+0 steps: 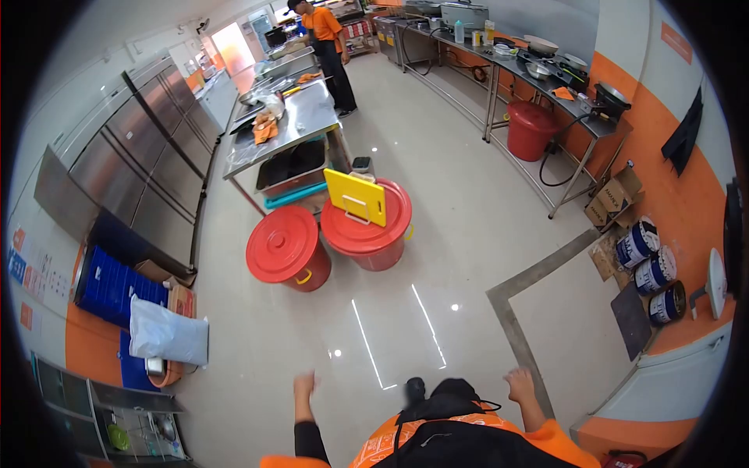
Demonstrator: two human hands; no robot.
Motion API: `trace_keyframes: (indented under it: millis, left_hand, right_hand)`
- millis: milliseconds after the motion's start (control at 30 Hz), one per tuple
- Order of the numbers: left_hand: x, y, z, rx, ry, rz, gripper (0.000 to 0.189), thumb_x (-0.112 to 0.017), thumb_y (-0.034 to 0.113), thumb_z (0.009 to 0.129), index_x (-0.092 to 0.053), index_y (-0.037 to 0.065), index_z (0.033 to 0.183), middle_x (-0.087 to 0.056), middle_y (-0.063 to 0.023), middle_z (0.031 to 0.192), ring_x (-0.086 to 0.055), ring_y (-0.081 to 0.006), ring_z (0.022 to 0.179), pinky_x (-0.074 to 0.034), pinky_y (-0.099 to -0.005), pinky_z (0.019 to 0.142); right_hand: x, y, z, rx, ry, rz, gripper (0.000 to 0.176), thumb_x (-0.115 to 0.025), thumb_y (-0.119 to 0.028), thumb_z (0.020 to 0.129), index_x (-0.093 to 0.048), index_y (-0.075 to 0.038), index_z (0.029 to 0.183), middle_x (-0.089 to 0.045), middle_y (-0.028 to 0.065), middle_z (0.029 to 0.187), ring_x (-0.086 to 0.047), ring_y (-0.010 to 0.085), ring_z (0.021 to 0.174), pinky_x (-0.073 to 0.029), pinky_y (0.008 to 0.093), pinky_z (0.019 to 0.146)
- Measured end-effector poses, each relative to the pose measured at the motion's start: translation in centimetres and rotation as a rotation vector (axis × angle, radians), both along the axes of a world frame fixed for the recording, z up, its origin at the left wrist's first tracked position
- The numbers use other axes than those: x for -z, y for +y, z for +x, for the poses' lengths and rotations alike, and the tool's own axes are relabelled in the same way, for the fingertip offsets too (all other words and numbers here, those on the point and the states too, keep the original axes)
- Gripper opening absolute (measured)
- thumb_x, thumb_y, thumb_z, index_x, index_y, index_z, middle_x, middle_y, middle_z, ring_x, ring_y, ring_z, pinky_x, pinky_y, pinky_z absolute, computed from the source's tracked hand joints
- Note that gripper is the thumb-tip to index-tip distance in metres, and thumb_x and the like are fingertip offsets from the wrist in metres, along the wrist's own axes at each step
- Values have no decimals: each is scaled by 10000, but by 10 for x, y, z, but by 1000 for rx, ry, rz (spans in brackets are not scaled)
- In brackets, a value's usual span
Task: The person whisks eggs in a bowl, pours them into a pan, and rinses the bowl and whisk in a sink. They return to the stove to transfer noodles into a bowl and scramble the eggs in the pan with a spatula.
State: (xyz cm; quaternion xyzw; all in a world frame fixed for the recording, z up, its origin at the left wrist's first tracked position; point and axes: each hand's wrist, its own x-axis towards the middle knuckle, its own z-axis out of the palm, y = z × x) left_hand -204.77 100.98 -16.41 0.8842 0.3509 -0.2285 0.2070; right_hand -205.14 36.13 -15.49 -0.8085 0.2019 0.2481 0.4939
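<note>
My left hand (304, 383) hangs over the floor in front of my body, slightly blurred, its thumb apart and nothing seen in it. On the other side, my right hand (520, 384) is held out with loosely bent fingers, also without any object. Neither hand touches anything. Ahead stand two lidded red bins, the left bin (282, 243) and the right bin (382, 243), both with yellow handles. A yellow cutting board (356, 196) leans upright in a white wire rack on the right bin's lid.
Behind the bins is a steel table (300, 117) with cloths and utensils; a person (324, 47) in orange stands beside it. Steel refrigerators (136, 136) and a white sack (168, 331) are left. Along the right are a counter (507, 66), another red bin (532, 131) and paint buckets (654, 269).
</note>
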Motion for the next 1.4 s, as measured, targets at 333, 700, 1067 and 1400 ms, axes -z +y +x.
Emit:
trace_keyframes:
  millis: [333, 700, 1067, 1400]
  left_hand:
    - [-320, -271, 474, 608, -549, -1178, 192, -530, 237, 890, -581, 51, 891, -433, 90, 617, -370, 6, 544, -275, -162, 484]
    - [-109, -314, 705, 216, -89, -1022, 305, -596, 133, 829, -536, 10, 1102, -462, 16, 663, -441, -111, 532, -438, -227, 527]
    - [-52, -462, 1107, 1005, -787, -495, 661, -679, 84, 642, -423, 77, 1252, -476, -188, 1134, -477, -338, 1045, -394, -379, 915]
    - [-123, -690, 1413, 1163, -292, -746, 456, -589, 223, 839, -446, 8, 1214, -546, -184, 1135, -569, -268, 1000, -462, -347, 841]
  right_hand:
    - [0, -68, 102, 101, 133, -529, 268, -535, -289, 794, -656, -66, 707, -605, 94, 598, -605, 216, 592, -465, 420, 546]
    - [24, -155, 549, 195, 295, 252, 272, -414, -228, 861, -596, -52, 762, -565, 90, 565, -553, 191, 469, -443, 336, 425]
    - [-13, -229, 840, 360, -5, 67, 188, -493, -162, 868, -596, -15, 924, -634, 91, 745, -613, 149, 623, -489, 267, 552]
    - [-101, -423, 1077, 754, -488, 31, 168, -462, -139, 897, -598, -49, 936, -620, 24, 766, -568, 86, 668, -428, 215, 565]
